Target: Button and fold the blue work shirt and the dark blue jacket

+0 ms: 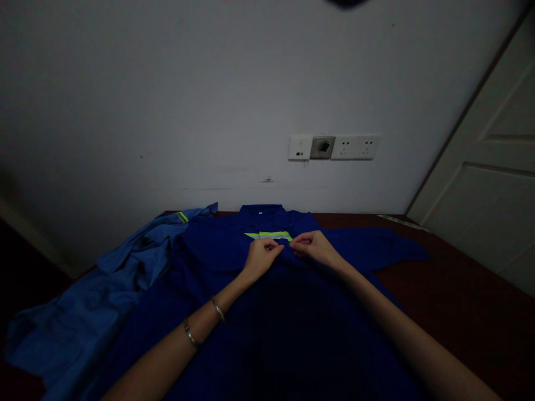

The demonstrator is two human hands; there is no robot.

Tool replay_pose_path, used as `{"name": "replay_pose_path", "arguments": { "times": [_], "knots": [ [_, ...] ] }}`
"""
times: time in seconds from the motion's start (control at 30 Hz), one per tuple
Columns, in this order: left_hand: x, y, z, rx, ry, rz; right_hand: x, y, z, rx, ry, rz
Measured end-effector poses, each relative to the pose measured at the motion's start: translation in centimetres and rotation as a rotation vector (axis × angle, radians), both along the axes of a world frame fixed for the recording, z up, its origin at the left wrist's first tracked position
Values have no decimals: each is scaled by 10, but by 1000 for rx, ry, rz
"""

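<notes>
A dark blue work jacket (225,245) lies spread out with its collar toward the wall and one sleeve stretched to the right. Across its chest runs a yellow-green and silver reflective strip (273,235). Just below that strip, my left hand (262,257) pinches the jacket's front between thumb and fingers. My right hand (313,247) pinches the fabric a short way to the right, by the strip's end. Both sets of fingers are closed, and a small fold of cloth shows between them. The lower part of the jacket is in deep shadow.
A lighter blue garment (96,301) with a yellow-green strip lies crumpled at the left. Under both is a dark red-brown table (455,301). Behind stands a pale wall (200,111) with sockets (351,147). At the right is a white panelled door (497,184).
</notes>
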State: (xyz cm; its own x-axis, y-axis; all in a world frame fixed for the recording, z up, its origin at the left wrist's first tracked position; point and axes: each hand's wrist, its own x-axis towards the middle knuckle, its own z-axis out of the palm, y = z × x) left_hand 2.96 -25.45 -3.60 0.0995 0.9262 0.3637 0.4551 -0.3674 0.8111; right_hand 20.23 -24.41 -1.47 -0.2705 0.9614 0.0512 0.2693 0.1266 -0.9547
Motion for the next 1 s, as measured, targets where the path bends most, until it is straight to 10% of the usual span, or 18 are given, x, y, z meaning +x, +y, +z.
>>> {"name": "replay_pose_path", "arguments": {
  "times": [0.47, 1.0],
  "knots": [
    [4, -14, 3, 242, 126, 33, 1, -4, 2, 406, -458, -130],
    [-1, -14, 11, 417, 167, 107, -4, -12, 8, 608, -386, -191]
  ]
}}
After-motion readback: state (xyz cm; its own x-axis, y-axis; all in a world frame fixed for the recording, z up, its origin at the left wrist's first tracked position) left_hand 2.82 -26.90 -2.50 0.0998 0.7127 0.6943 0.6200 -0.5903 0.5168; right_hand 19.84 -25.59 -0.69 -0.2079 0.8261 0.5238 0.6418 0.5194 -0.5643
